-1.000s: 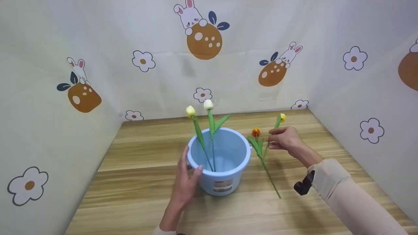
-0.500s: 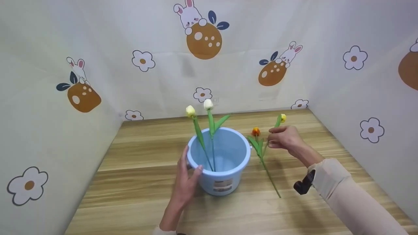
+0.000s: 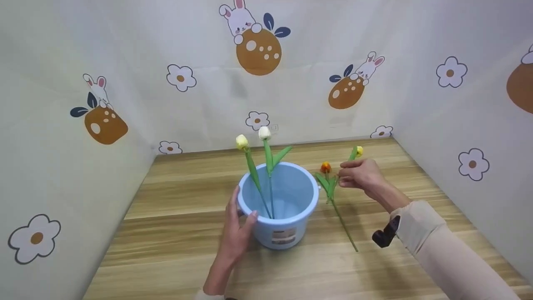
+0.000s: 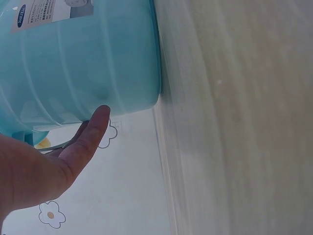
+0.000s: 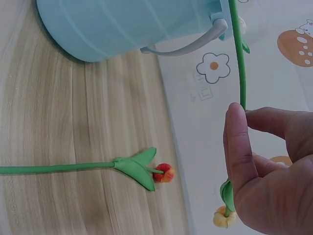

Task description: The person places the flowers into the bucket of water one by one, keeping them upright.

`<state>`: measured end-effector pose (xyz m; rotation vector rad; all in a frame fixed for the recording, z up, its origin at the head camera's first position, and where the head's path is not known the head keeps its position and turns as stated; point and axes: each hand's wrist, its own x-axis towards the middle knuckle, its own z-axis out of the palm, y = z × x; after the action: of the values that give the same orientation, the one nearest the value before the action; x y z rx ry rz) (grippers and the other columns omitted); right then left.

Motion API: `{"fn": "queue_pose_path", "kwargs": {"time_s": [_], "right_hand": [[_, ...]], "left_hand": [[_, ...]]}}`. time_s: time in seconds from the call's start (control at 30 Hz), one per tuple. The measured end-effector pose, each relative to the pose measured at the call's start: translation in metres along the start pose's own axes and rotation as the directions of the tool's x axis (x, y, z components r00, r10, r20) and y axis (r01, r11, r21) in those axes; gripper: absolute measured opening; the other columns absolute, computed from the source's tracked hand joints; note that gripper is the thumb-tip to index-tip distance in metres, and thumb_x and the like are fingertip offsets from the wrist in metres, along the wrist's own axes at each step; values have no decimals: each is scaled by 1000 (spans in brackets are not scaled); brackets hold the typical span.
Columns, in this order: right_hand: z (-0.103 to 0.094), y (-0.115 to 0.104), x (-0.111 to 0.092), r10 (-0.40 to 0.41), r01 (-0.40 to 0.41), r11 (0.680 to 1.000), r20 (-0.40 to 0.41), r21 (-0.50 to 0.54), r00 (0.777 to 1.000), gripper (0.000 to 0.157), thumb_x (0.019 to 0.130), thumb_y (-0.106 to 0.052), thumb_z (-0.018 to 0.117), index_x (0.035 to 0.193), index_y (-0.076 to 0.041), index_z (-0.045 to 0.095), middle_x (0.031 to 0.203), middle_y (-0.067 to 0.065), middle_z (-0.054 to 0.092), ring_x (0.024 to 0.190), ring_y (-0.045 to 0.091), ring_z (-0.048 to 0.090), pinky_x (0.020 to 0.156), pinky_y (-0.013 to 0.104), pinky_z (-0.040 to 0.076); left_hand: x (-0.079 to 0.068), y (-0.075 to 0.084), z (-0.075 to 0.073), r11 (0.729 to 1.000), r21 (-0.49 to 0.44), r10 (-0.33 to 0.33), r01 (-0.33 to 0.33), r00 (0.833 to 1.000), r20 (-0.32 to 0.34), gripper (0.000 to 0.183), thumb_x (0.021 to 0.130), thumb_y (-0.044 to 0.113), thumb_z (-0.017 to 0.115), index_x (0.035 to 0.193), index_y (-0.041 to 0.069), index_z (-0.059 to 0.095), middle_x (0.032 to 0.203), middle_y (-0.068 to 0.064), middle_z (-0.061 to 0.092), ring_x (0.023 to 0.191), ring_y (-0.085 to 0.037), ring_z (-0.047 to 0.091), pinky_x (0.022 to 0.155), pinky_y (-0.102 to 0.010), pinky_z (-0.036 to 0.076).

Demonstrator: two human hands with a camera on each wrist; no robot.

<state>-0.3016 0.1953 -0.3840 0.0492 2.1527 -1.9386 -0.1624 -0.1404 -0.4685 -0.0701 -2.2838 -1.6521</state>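
Note:
A light blue bucket (image 3: pixel 264 233) stands upright on the wooden table. My left hand (image 3: pixel 234 239) lies against its left side, thumb at the rim and straight fingers along the outer wall. Two tulips lean inside the bucket: a pale yellow one (image 3: pixel 252 168) and a white one (image 3: pixel 267 156). To the right of the bucket, my right hand (image 3: pixel 364 177) pinches the green stem of another yellow tulip (image 5: pixel 240 63) between thumb and fingers, with its blossom beyond the hand. An orange-red tulip (image 5: pixel 132 169) lies on the table between bucket and right hand.
The bucket's grey handle (image 5: pixel 195 44) hangs at its side. Pale cloth walls (image 3: pixel 200 112) printed with rabbits, oranges and flowers enclose the table (image 3: pixel 179 233) at the back, left and right.
My right hand has shifted very slightly to the left with the pinched yellow tulip. The left hand, the bucket and the tulips in it keep their places.

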Motion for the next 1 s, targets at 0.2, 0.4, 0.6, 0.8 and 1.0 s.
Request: {"fn": "queue_pose_path", "kwargs": {"time_s": [0.2, 0.4, 0.6, 0.8, 1.0], "right_hand": [[1, 0, -1, 5, -5, 1000, -2, 8, 1000, 56, 94, 4, 66, 145, 17, 48, 85, 4, 75, 65, 8, 74, 69, 22, 64], [4, -2, -1, -7, 6, 1000, -7, -15, 1000, 55, 96, 1, 68, 145, 16, 49, 89, 4, 74, 66, 8, 74, 70, 23, 64], [8, -2, 0, -9, 8, 999, -23, -40, 1000, 54, 97, -2, 70, 145, 14, 52, 90, 4, 74, 64, 8, 73, 70, 24, 64], [14, -3, -1, -19, 18, 1000, -39, -26, 999, 55, 96, -2, 71, 145, 14, 52, 97, 10, 75, 63, 9, 73, 70, 24, 64], [19, -5, -1, -43, 42, 999, -44, -35, 998, 56, 95, -4, 73, 145, 14, 53, 120, 24, 72, 63, 10, 74, 70, 24, 64]], "left_hand": [[-1, 0, 0, 1000, 12, -3, 3, 1000, -3, 78, 103, 37, 59, 169, 24, 19, 175, -9, 25, 154, -39, 37, 121, -65, 39], [-1, -1, -1, 1000, 20, -10, 10, 1000, -1, 78, 104, 37, 58, 170, 25, 19, 175, -9, 24, 154, -39, 39, 120, -64, 39], [-2, -1, -1, 1000, 22, -15, 15, 1000, -3, 78, 104, 38, 58, 170, 25, 18, 175, -9, 24, 153, -40, 39, 120, -64, 40], [-1, 0, -1, 1000, 24, -7, 7, 1000, -8, 78, 103, 37, 59, 169, 24, 19, 174, -11, 25, 153, -40, 39, 121, -64, 38], [0, -1, 0, 1000, 21, 10, -10, 1000, -13, 79, 102, 34, 59, 169, 20, 20, 174, -12, 25, 155, -40, 36, 122, -65, 36]]}}
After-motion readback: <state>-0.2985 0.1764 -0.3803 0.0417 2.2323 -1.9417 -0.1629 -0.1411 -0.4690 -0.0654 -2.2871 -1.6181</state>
